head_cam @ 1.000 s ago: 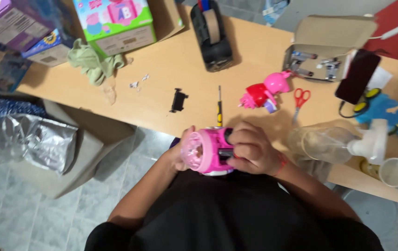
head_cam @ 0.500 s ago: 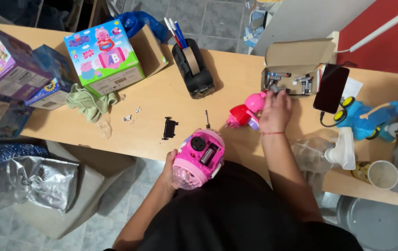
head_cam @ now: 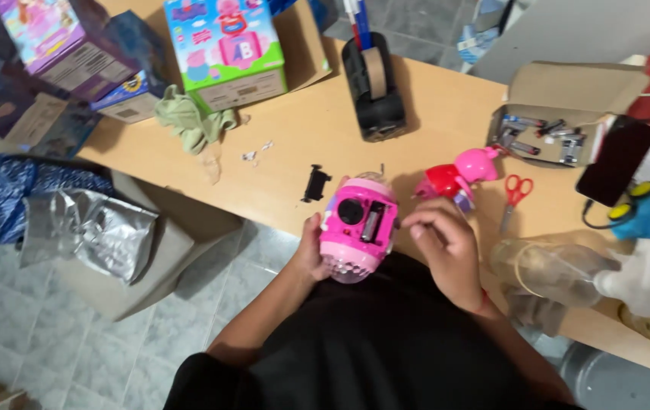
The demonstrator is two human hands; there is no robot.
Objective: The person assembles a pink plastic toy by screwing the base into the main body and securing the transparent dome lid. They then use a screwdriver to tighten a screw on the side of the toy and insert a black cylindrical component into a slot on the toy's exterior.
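Pink toy (head_cam: 358,231), rounded and dome-like with a clear lower part, sits at the near edge of the desk (head_cam: 431,129), held up against the person's lap. Its back faces up, showing a round black speaker and an open slot with a battery in it. The left hand (head_cam: 311,250) grips the toy from its left side, fingers wrapped under it. The right hand (head_cam: 443,247) hovers just right of the toy with its fingertips pinched together; whether they hold anything small cannot be told.

Just far-left of the toy a small black cover (head_cam: 315,183) lies on the desk. To the right of the toy stands a pink and red pig figure (head_cam: 458,176), and beside that lie red-handled scissors (head_cam: 515,197). Farther right an open cardboard box (head_cam: 560,114) holds batteries, with a dark phone (head_cam: 616,161) next to it. A black tape dispenser (head_cam: 374,87) stands at the far middle, a green cloth (head_cam: 188,121) and colourful toy boxes (head_cam: 226,49) at the far left. A clear plastic dome (head_cam: 549,269) rests near right.
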